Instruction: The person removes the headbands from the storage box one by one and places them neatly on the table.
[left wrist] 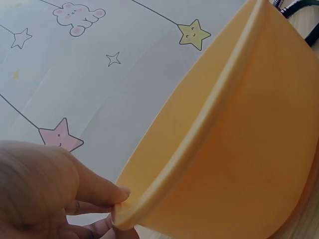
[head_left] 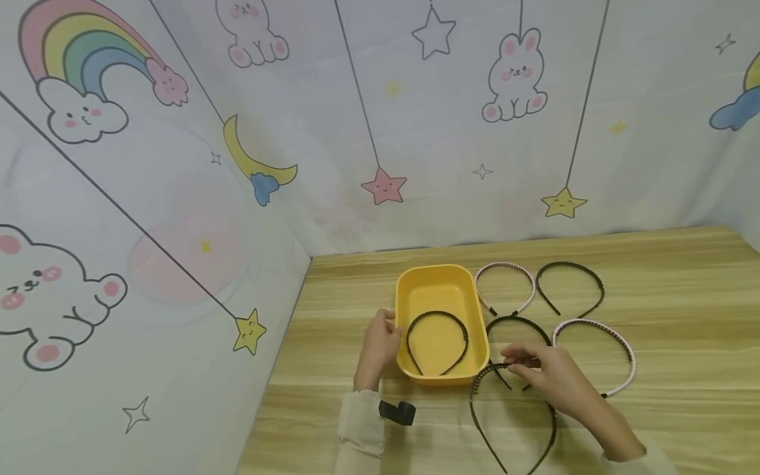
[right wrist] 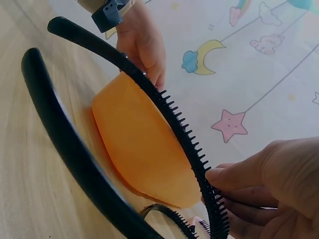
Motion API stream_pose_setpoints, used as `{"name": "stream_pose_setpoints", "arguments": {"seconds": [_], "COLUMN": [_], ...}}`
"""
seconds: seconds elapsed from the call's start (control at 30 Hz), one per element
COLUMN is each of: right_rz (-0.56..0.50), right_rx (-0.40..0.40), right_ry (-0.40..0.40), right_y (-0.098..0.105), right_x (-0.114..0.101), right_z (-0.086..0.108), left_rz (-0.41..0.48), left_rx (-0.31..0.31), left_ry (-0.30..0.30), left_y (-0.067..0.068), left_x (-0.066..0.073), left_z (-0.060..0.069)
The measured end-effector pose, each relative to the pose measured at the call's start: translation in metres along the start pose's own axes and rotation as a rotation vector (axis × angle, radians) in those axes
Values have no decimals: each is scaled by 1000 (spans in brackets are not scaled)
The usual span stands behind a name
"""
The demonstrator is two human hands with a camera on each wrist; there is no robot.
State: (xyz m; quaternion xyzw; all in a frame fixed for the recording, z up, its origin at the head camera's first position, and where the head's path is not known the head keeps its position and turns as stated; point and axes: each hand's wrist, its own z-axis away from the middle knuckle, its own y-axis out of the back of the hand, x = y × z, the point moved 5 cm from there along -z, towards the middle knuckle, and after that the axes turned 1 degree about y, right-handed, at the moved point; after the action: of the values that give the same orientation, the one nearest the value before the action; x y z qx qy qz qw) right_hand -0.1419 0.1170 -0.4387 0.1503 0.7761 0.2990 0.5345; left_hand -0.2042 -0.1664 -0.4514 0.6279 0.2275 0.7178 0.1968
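My left hand (head_left: 380, 344) grips the left rim of a yellow plastic bin (head_left: 439, 295); in the left wrist view the thumb lies over the rim and the fingers are below it. Inside the bin lies one black headband (head_left: 466, 331). Between thumb and fingers, my right hand (head_left: 558, 379) pinches another black toothed headband (right wrist: 185, 142) near the top of its curve, its ends pointing toward me. The held headband is just in front of the bin's near right corner. Under and behind the right hand, a further black headband (head_left: 516, 318) lies partly covered on the table.
Right of the bin on the wooden table (head_left: 683, 284) lie a pink headband (head_left: 505, 264), a black headband (head_left: 570, 264) and a pink headband with dark teeth (head_left: 632, 359). A white printed cloth (head_left: 332, 119) hangs behind and to the left. A black device (head_left: 398, 412) sits at the left wrist.
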Motion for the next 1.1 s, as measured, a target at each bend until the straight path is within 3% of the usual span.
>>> {"name": "stream_pose_setpoints", "arguments": {"seconds": [0.37, 0.57, 1.1], "right_rz": [34, 48, 51], "right_rx": [-51, -72, -92], "right_ry": [-29, -5, -17], "right_y": [-3, -8, -19], "right_x": [6, 10, 21], "right_z": [10, 15, 22], "left_rz": [5, 5, 0], "left_rx": [-2, -3, 5], "left_ry": [0, -1, -1], "left_y": [-1, -1, 0], "left_x": [1, 0, -1], "left_z": [0, 0, -1]}}
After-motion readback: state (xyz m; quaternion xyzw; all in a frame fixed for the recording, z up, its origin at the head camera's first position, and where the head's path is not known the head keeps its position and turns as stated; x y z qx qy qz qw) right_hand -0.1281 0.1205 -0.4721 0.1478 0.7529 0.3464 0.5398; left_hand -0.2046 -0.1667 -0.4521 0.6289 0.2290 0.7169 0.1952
